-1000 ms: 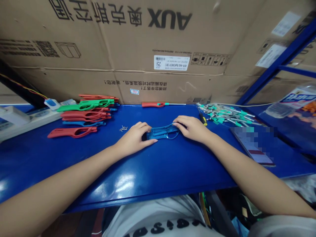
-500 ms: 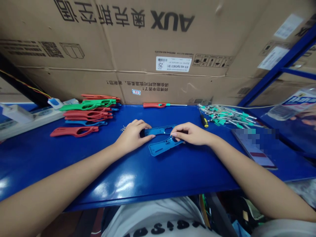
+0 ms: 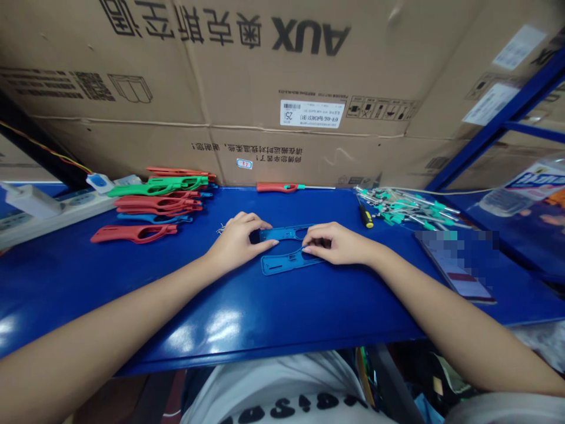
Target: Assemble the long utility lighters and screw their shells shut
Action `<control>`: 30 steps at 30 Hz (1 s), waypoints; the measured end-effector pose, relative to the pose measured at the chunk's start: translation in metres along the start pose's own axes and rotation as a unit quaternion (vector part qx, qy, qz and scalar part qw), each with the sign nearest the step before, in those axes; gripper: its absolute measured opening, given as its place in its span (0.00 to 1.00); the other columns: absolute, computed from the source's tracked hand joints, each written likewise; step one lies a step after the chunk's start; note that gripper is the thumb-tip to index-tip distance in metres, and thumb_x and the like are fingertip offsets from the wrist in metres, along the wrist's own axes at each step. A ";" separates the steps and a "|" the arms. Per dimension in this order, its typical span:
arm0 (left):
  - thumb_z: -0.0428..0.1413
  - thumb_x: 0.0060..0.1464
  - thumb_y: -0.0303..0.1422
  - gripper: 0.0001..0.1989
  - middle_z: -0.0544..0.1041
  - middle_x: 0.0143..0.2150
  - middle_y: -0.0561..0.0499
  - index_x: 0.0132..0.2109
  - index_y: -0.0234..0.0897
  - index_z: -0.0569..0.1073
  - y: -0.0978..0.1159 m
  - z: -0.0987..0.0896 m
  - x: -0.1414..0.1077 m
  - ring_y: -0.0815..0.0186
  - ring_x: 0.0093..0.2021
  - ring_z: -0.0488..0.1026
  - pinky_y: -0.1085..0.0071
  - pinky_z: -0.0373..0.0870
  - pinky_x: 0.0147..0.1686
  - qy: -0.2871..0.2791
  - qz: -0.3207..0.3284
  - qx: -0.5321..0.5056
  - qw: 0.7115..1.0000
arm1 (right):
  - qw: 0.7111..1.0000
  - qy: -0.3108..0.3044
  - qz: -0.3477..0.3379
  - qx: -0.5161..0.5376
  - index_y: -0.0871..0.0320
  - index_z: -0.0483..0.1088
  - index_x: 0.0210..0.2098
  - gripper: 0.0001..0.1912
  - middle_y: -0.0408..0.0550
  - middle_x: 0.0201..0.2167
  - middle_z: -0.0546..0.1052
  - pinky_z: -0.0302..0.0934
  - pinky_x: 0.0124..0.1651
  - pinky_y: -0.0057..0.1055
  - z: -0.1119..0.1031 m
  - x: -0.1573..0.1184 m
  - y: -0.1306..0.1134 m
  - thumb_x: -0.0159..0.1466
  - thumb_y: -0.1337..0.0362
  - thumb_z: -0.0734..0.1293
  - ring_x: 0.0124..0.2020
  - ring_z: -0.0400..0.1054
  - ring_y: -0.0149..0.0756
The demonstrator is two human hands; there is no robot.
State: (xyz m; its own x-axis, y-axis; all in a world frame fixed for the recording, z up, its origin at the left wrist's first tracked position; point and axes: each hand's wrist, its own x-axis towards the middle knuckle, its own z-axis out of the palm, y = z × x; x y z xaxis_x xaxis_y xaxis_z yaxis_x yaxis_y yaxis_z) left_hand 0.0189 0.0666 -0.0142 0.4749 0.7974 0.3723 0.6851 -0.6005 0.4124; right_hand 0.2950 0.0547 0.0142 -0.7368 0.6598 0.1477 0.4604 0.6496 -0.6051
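Nearest, resting low over or on the glossy blue table (image 3: 265, 321): a narrow blue plastic handle half (image 3: 280, 263), hollow ribbed face turned up. Long axis running left to right with a slight slant, broad rounded end pointing left and a little toward the body, looped end pointing right. Pinched near that looped end by the bare right hand (image 3: 335, 244), thumb close against the fingertips, other fingers curled in. Best kept level, judging by the shape, with a light pinch close to the rim, to spare the thin loop from bending.

Just beyond, with a strip of table between: a matching blue plastic handle half (image 3: 282, 234), almost parallel, broad end also left, right end hidden by the right hand. Held at the left end by the bare left hand (image 3: 241, 238), thumb at the near edge, fingertips at the far edge, parted only about as wide as the piece; firmness impossible to tell. Probably wise to steady that end and keep the two rims from knocking.

Farther back: thin silvery metal pins (image 3: 221, 228) partly behind the left hand, a black-and-yellow screwdriver (image 3: 366, 216), then a red-handled tool with a thin metal tube (image 3: 276, 188), tube pointing right.
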 end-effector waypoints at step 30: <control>0.52 0.66 0.38 0.15 0.80 0.52 0.45 0.51 0.39 0.79 0.028 -0.017 -0.009 0.55 0.51 0.78 0.57 0.75 0.54 -0.120 0.115 0.058 0.984 | 0.988 0.014 -0.003 -0.156 0.56 0.72 0.44 0.09 0.50 0.45 0.74 0.61 0.37 0.30 -0.006 -0.003 0.007 0.68 0.59 0.66 0.37 0.69 0.35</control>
State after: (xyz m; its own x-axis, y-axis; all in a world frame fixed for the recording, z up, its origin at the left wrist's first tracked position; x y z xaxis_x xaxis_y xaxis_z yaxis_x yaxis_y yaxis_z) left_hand 0.0242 0.0417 0.0074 0.7324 0.6402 0.2317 0.5958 -0.7674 0.2370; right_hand 0.3031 0.0595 0.0147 -0.7281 0.6629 0.1746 0.5892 0.7353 -0.3349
